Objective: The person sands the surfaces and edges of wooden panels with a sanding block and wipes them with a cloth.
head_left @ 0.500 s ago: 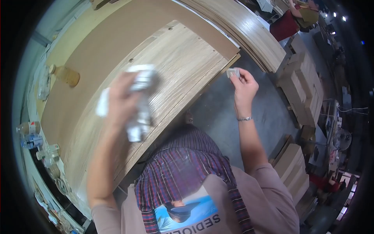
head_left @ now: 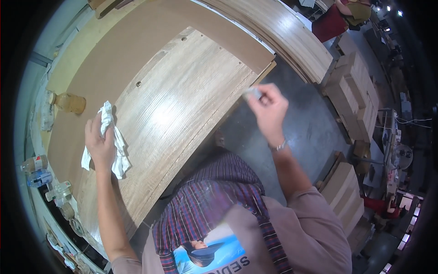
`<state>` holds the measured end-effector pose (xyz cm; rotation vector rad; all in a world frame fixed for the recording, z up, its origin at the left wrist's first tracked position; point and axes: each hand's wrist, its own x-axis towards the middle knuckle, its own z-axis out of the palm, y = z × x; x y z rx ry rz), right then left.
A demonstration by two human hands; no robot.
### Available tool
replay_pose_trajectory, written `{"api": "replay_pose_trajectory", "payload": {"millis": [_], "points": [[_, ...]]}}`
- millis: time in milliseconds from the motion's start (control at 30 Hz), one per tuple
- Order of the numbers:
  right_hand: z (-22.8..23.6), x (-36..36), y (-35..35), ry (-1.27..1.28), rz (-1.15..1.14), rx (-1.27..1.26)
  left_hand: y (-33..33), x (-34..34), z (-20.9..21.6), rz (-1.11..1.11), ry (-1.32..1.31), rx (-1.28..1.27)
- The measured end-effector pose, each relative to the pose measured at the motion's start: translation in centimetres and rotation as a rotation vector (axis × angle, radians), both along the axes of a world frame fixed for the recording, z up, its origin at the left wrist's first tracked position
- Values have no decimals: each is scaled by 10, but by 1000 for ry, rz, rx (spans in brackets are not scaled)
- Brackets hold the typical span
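From the head view, I see the left hand [head_left: 99, 144] gripping a crumpled white cloth [head_left: 119, 155]; it has swept from mid-board to the left side of the wood-grain board [head_left: 178, 96]. The right hand [head_left: 273, 110] pinches a small, blurred pale piece [head_left: 253, 93], now nearer the board's front edge than before.
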<state>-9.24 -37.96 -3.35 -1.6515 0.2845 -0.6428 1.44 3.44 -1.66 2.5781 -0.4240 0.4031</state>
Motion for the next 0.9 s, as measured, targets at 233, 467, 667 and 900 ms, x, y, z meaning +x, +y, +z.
{"api": "replay_pose_trajectory", "payload": {"millis": [233,467,667,900], "points": [[-2,-34,74,-41,103,-371,-4,0,2,6,-37,-9],[7,-46,115,27,19,-227,0,0,2,-22,-71,12],[-5,-83,182,-132,227,-368,-2,3,0,-38,-103,-6],[6,-113,237,-176,342,-418,26,-9,4,-169,-32,-137]]}}
